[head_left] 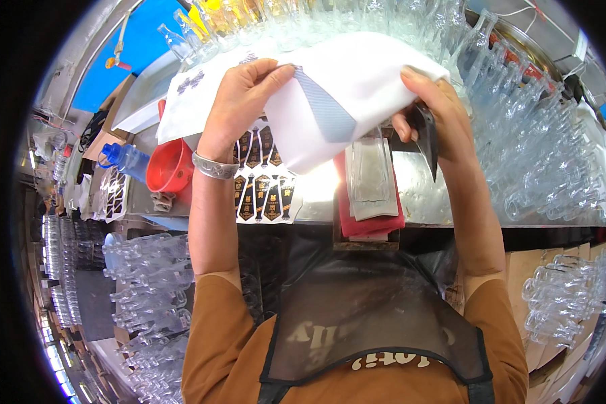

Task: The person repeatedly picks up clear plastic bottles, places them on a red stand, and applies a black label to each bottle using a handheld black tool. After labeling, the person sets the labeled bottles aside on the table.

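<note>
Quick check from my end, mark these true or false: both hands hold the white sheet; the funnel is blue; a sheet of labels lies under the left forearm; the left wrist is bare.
1. Both the left hand and right hand hold the white sheet. True.
2. The funnel is blue. False: it is red.
3. A label sheet lies on the table beside the left forearm. True.
4. The left wrist is bare. False: it wears a silver bracelet.

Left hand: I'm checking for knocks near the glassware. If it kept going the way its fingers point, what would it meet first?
The left hand already pinches the white sheet; straight past it, probably the clear glass bottles behind, though depth is unclear.
</note>
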The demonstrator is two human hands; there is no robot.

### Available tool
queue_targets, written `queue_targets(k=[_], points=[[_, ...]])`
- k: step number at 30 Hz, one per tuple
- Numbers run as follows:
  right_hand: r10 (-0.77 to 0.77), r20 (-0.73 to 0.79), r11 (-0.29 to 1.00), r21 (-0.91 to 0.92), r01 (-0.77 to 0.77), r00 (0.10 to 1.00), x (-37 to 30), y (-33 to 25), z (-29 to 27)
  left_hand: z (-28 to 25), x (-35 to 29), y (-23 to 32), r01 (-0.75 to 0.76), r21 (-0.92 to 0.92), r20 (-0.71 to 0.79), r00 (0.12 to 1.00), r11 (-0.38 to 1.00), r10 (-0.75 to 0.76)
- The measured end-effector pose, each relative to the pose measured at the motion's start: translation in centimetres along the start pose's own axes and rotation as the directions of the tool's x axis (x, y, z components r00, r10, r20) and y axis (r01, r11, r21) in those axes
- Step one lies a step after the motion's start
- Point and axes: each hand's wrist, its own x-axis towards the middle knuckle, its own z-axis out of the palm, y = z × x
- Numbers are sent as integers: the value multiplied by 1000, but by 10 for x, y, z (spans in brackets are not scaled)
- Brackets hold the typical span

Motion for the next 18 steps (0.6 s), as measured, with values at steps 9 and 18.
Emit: queue_targets(k=[9,18], points=[[-75,26,996,45,74,997,22,-6,7,0,-4,5,40,-137,-61,997,990,-49],[-71,45,997,-15,72,996,16,3,9,-9,-2,-20,11,-144,-13,1000,990,-13]])
